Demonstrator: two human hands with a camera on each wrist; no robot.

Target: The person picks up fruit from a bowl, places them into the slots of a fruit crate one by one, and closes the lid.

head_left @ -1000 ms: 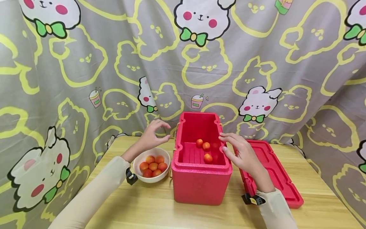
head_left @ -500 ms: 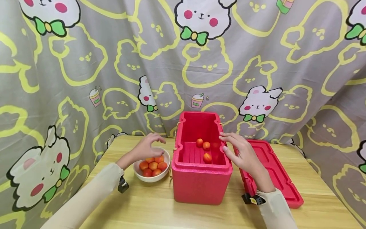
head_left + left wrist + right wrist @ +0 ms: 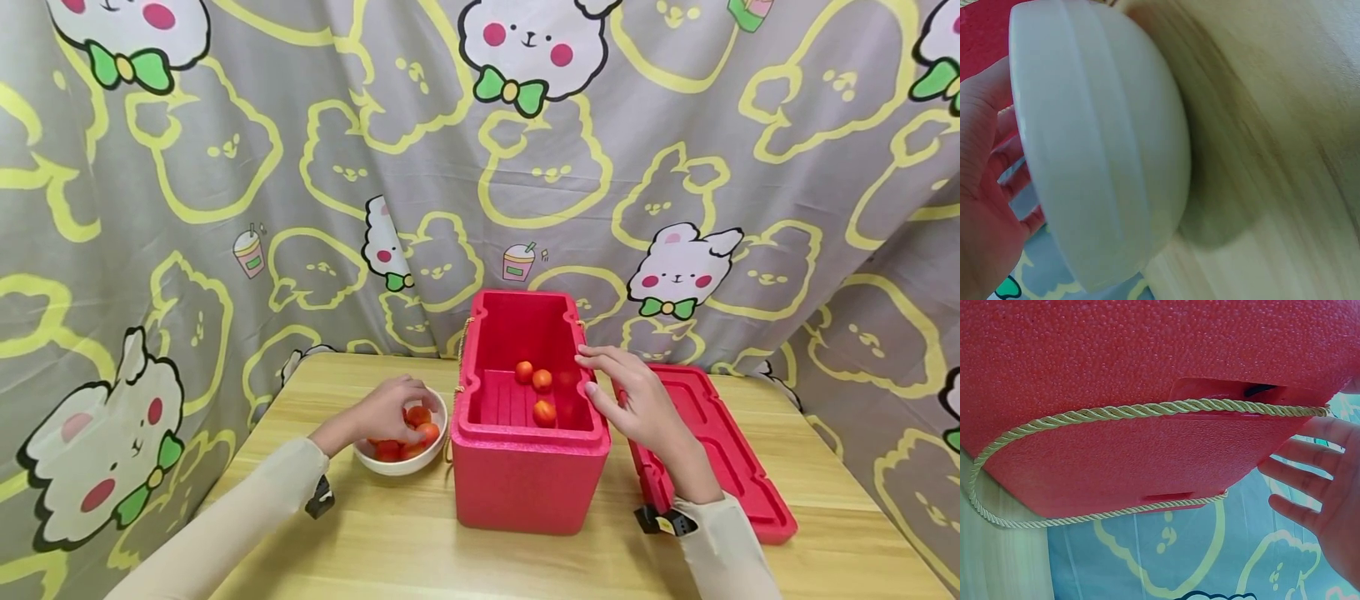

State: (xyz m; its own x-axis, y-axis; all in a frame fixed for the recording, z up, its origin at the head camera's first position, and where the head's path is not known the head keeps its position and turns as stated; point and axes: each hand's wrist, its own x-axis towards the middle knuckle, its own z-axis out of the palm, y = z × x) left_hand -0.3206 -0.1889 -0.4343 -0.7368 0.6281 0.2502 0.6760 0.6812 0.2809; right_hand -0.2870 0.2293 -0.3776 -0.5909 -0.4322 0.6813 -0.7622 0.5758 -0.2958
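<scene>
A white bowl [image 3: 401, 468] holds several small round orange-red fruits [image 3: 387, 451]. My left hand [image 3: 385, 411] reaches down into it, thumb and fingers spread about the fruits. In the left wrist view, the bowl's side [image 3: 1100, 144] hides part of the left fingers [image 3: 1007, 153]. To the bowl's right stands an uncovered red foam box [image 3: 525, 487] with 3 similar fruits [image 3: 545, 413] on its floor. My right hand [image 3: 633, 404] rests its fingertips on the box's right rim, fingers extended. The right wrist view shows that hand [image 3: 1338, 494] beside the box wall.
The red lid [image 3: 723, 458] lies on the wooden table [image 3: 390, 542], right of the box and partly behind the right forearm. Golden rope handles [image 3: 1110, 412] hang along the box's sides. A patterned curtain [image 3: 315, 183] closes off the back and both sides.
My left hand has moved from beside the box, left and down into the bowl, and some fruits there have shifted slightly. The right hand has stayed on the rim.
</scene>
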